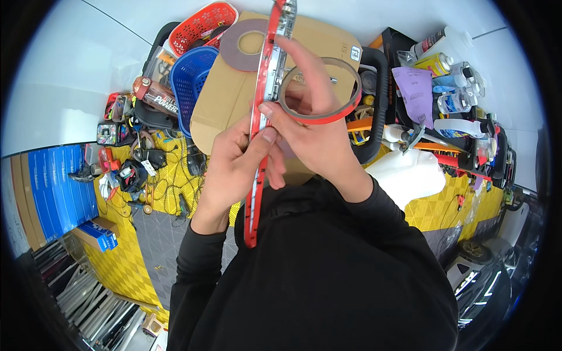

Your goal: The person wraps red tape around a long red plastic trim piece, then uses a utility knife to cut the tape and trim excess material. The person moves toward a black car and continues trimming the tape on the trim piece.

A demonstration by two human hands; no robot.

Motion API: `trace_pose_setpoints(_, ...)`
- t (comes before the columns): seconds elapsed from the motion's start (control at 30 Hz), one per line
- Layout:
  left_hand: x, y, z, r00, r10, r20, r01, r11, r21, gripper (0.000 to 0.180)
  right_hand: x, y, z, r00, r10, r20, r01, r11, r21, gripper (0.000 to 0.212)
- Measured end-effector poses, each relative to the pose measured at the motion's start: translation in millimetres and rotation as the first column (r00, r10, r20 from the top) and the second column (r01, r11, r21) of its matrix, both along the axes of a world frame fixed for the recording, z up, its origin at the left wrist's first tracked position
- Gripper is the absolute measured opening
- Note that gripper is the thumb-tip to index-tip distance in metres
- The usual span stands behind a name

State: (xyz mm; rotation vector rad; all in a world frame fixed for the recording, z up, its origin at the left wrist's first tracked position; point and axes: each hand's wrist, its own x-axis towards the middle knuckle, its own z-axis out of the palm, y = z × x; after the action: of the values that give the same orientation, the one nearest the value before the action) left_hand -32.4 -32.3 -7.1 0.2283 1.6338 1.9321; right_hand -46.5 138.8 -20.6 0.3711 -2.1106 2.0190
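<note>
A long narrow trim strip, silvery and clear with red-backed tape along it, stands almost upright before me. My left hand is closed around its lower half, thumb on the face. From the right, my right hand presses its thumb against the strip just above my left thumb, and its index finger reaches up to the strip's edge. A roll of red tape hangs looped around the right hand's fingers. Some of those fingers are hidden behind the strip and the roll.
Behind my hands, a cardboard sheet carries a wide flat tape roll. Red and blue baskets stand left of it. Bottles and a purple sheet crowd the right. Cables and tools lie on the yellow floor.
</note>
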Motion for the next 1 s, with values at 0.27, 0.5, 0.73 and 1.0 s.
trace_pose_setpoints(0.27, -0.7, 11.2, -11.5, 0.984, 0.097, 0.148, -0.104, 0.994, 0.04, 0.021, 5.0, 0.3, -0.2, 0.996, -0.085, -0.012, 0.086, 0.983, 0.161, 0.078)
trace_pose_setpoints(0.5, -15.4, -8.1, -21.1, 0.964, -0.081, 0.254, 0.088, 0.996, -0.017, 0.023, 3.6, 9.8, -1.1, 0.99, -0.142, -0.025, 0.14, 0.907, 0.396, 0.078)
trace_pose_setpoints(0.73, -18.6, -10.9, -42.6, 0.969, -0.053, 0.24, 0.045, 0.998, 0.039, 0.03, 4.1, 4.3, -14.1, 0.967, -0.202, -0.155, 0.253, 0.828, 0.5, 0.078)
trace_pose_setpoints(1.0, 0.4, -4.5, -20.8, 0.995, -0.031, 0.097, 0.046, 0.987, -0.157, 0.04, 11.3, 23.1, -5.6, 0.895, -0.176, -0.409, 0.358, 0.83, 0.427, 0.033)
